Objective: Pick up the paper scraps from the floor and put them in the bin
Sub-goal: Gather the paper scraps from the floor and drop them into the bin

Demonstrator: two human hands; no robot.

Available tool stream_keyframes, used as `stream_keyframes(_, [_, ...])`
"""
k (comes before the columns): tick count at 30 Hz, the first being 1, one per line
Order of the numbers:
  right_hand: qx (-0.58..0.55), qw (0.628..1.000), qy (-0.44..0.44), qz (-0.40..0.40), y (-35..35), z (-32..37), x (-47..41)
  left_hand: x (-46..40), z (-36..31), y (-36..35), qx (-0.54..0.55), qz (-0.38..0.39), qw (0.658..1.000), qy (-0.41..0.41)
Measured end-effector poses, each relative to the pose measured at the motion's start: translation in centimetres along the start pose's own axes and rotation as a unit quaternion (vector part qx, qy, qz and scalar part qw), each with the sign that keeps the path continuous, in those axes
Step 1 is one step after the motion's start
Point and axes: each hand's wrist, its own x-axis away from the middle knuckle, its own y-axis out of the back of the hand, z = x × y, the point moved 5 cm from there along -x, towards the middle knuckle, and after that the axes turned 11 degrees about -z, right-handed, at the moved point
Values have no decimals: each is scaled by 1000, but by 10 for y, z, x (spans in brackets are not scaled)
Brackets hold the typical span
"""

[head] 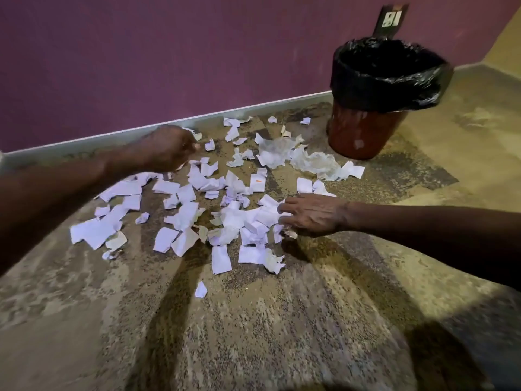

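Right hand [313, 214] touches paper scraps [197, 210] on carpet; bin [366, 131] stands near the wall.

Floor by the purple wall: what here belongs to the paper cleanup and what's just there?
Belongs:
paper scraps strewn on the floor
bin with black liner
left hand
right hand, fingers on scraps

Just there:
wall socket
skirting board

single head view, looking forward and down, near the floor [253, 320], facing the wall [141, 52]
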Motion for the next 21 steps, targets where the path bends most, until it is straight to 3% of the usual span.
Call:
stream_keyframes(5, [-56, 981, -170, 72, 2, -50, 33, -40, -22, 42, -40, 44, 998, -28])
stream_keyframes(8, [-94, 960, -220, 146, -4, -59, 32, -41, -28, 41, -62, 82, 993, -55])
stream_keyframes(12, [-162, 938, -233, 202, -9, -47, 8, -31, -29, 10, -85, 160, 978, -102])
stream_keyframes(16, [-174, 943, -185, 214, -18, -8, -23, -8, -27, -38, -63, 194, 969, -141])
stream_keyframes(21, [-219, 930, -204, 214, -40, 37, -40, 54, -9, -128, 55, 229, 967, -93])
